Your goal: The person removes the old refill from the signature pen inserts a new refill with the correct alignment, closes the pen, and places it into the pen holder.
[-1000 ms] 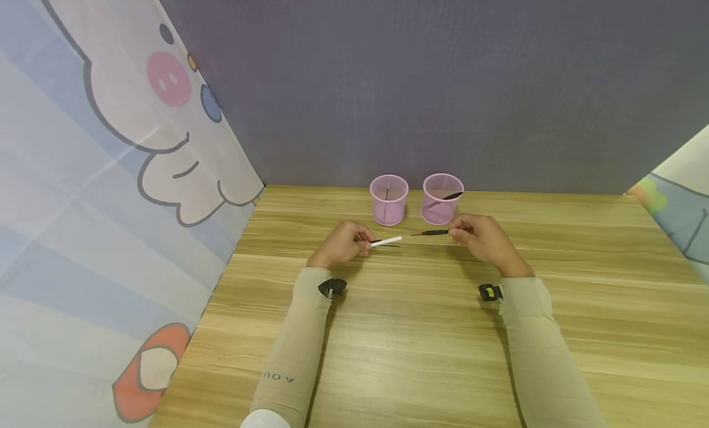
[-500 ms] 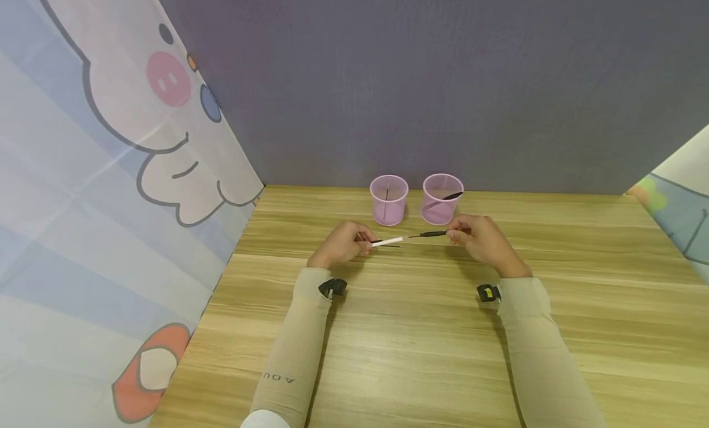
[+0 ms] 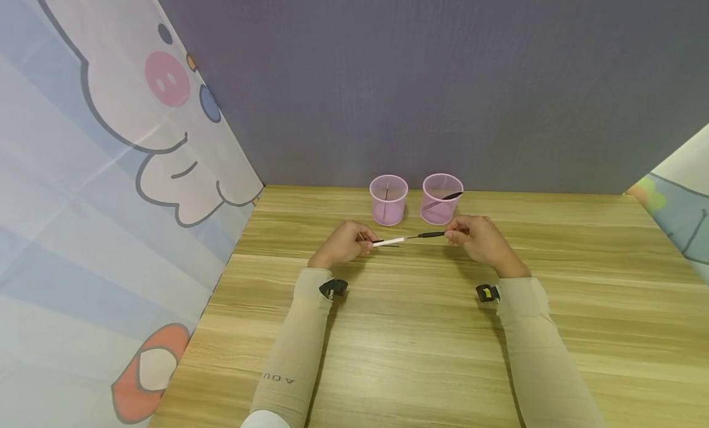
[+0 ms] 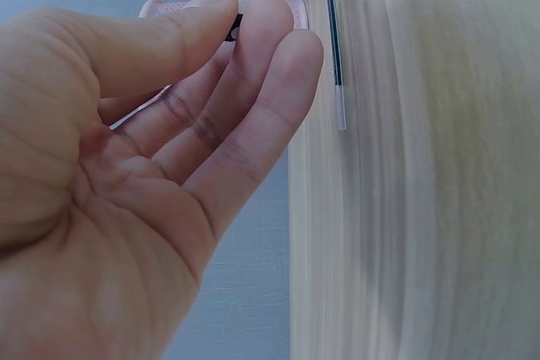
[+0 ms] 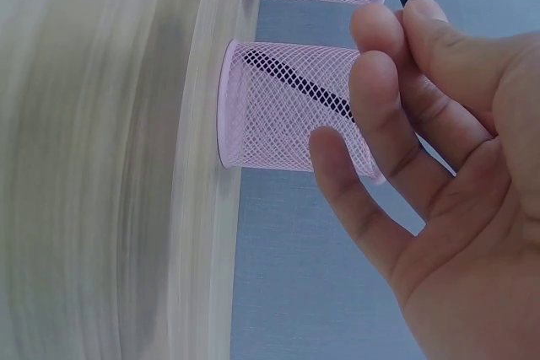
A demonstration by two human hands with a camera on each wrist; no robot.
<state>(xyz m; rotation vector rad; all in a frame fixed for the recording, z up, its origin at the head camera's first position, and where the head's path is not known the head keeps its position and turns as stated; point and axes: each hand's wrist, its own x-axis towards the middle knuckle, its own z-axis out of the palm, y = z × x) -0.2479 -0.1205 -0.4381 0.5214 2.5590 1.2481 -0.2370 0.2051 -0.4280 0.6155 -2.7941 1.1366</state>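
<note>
My left hand (image 3: 342,243) pinches a white pen barrel (image 3: 389,242) between thumb and fingertips; a black part shows at its near end in the left wrist view. My right hand (image 3: 479,238) pinches a slim black pen piece (image 3: 431,234) by its end, its other fingers loosely spread. From that piece a thin rod (image 3: 412,237) points left, its tip right at the barrel's end in the head view. On the table beside my left hand lies a thin dark pen refill (image 4: 336,48) with a clear end.
Two pink mesh pen cups stand behind the hands. The left cup (image 3: 389,214) holds a thin dark stick; a black pen-like piece leans in the right cup (image 3: 439,214). Behind the wooden table (image 3: 410,342) rises a grey panel (image 3: 421,83), with a cartoon-printed sheet (image 3: 111,188) at left.
My right hand has moved slightly left with the black pen piece, closing the gap to the white barrel. The barrel has shifted a little right; the cups have stayed put.
</note>
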